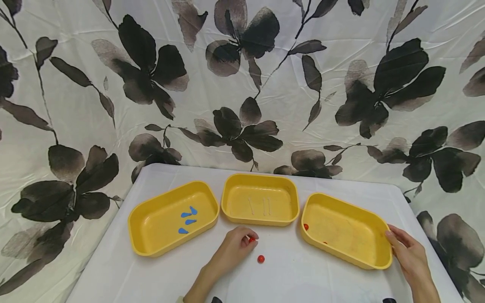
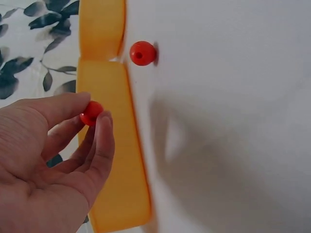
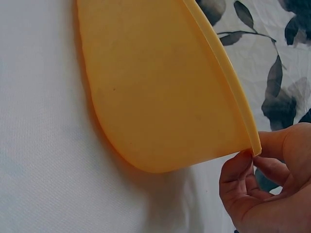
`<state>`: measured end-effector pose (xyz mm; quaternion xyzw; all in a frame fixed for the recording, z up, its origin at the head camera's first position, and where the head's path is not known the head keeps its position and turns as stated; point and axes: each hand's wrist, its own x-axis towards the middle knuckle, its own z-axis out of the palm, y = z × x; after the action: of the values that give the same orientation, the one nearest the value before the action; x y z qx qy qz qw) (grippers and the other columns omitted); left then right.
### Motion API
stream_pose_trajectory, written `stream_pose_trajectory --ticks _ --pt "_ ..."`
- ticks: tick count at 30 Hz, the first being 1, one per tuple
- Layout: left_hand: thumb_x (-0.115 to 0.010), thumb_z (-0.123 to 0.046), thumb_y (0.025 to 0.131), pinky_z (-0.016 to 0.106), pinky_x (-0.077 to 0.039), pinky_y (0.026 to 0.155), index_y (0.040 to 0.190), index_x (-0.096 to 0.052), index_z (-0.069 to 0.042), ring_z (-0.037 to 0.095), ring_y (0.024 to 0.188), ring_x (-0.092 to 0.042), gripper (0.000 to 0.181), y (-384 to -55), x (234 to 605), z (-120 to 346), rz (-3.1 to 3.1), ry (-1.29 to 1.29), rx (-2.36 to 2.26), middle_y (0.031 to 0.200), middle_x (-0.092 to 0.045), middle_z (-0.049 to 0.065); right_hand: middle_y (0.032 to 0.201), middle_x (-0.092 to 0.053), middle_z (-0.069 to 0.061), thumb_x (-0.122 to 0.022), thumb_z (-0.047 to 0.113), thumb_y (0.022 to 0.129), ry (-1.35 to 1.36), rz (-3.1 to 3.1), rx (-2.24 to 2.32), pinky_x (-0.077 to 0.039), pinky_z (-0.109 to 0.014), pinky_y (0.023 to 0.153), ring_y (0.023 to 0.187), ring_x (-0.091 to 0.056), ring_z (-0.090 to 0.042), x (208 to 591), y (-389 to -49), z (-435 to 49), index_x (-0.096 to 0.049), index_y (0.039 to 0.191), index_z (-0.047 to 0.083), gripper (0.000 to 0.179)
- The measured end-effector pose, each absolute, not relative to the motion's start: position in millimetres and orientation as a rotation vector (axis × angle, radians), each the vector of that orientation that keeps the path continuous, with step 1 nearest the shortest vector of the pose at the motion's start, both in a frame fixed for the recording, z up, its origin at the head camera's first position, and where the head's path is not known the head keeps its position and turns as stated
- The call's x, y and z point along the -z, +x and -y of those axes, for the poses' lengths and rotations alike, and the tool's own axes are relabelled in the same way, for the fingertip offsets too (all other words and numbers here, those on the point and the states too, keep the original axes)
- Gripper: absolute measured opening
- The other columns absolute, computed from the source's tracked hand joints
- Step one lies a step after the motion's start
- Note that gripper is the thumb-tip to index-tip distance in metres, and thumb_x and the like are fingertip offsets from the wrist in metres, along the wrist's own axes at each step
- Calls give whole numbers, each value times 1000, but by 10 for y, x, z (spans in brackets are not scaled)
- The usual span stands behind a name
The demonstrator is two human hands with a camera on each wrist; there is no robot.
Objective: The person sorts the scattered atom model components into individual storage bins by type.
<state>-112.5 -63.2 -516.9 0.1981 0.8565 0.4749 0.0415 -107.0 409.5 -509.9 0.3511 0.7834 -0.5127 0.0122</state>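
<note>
Between thumb and fingertips, my left hand [image 1: 234, 249] pinches a red bead [image 2: 91, 114] in front of the middle tray. A second red bead [image 1: 261, 259] lies on the white table just to its right; the left wrist view shows the hole in this bead [image 2: 142, 53]. At the far right, my right hand [image 1: 412, 257] grips the outer end of the right yellow tray [image 1: 348, 233]. The right wrist view shows thumb and fingers at the tray's rim [image 3: 226, 63]. Inside that tray, one red bead [image 1: 306, 227] sits at the left end, and another red bit [image 1: 325, 243] peeks over the near wall.
The left yellow tray [image 1: 155, 227] holds several blue drop-shaped pieces [image 1: 183, 231]. Thin pale sticks [image 1: 250, 205] lie in the middle yellow tray [image 1: 235, 193]. The three trays form an arc on the white table [image 1: 295, 277]. Behind it hangs a floral cloth [image 1: 295, 113].
</note>
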Motion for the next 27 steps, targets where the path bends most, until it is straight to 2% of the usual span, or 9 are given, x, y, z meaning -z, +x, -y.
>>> stream_pose_trajectory --ticks 7,13,19,27 --pt "-74 -3 93 21 -52 71 105 -72 -2 6 77 -56 12 -1176 5089 532 -2624 609 -1481 95 -67 1 151 -41 -21 -55 39 106 1095 -2428 1610 -50 -9 66 86 -50 6 5100 -1073 -4090 -38 157 2 66" --pt "-75 -5 93 20 -52 69 104 -72 0 5 75 -55 13 -1226 5035 435 -2644 605 -1506 89 -62 -1 147 -44 -19 -55 38 106 1112 -2445 1582 -50 -9 66 87 -50 4 5101 -1078 -4090 -39 157 3 64" --pt "-76 -6 93 20 -52 71 103 -71 -3 8 77 -54 11 -1278 4961 346 -2623 599 -1509 89 -59 -2 150 -42 -21 -53 38 106 1110 -2454 1580 -50 -9 66 88 -49 4 5106 -1074 -4086 -38 157 2 64" --pt "-76 -4 92 20 -52 70 102 -72 -1 9 75 -53 11 -1351 4887 227 -2610 650 -1549 87 -59 -2 152 -41 -21 -55 40 106 1113 -2439 1577 -49 -8 65 92 -50 0 5104 -1075 -4095 -38 158 3 65"
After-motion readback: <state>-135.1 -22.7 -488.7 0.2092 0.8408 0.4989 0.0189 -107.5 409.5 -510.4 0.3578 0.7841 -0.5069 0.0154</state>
